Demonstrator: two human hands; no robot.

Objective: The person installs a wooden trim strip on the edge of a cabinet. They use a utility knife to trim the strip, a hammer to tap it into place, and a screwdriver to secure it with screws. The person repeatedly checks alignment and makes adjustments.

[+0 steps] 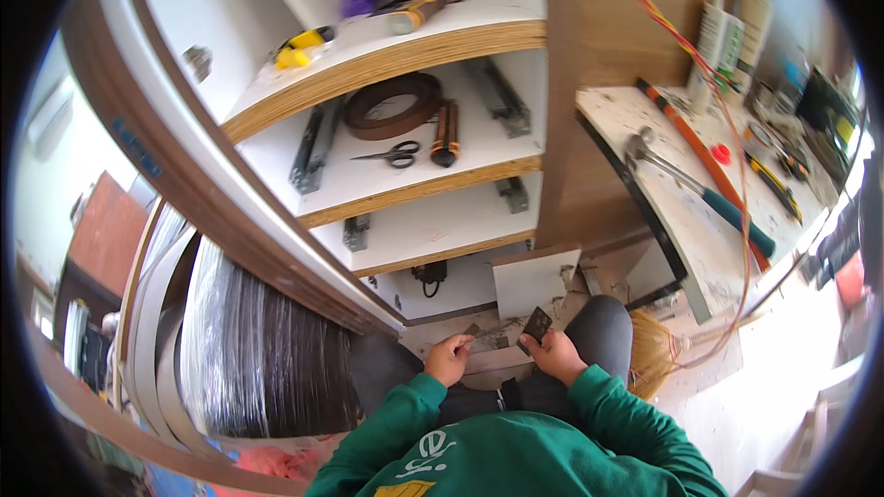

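My right hand point(558, 357) is shut on a small dark flat rectangular piece point(538, 324), held up above my lap. My left hand point(449, 356) is a little to its left, fingers closed at a thin item too small to make out; the two hands are apart. Below and beyond them, small scraps lie on the dusty floor around my grey-trousered legs point(600, 322). A loose white panel point(525, 283) with hinges leans at the foot of the open cabinet ahead.
Cabinet shelves point(433, 202) hold scissors point(401, 155), a brown coil point(391, 83) and tools. The right worktop point(617, 120) bears a hammer point(700, 193) and bottles, with wires hanging across it. Plastic-wrapped boards point(258, 350) and tall trim strips stand left, a broom point(654, 359) at my right.
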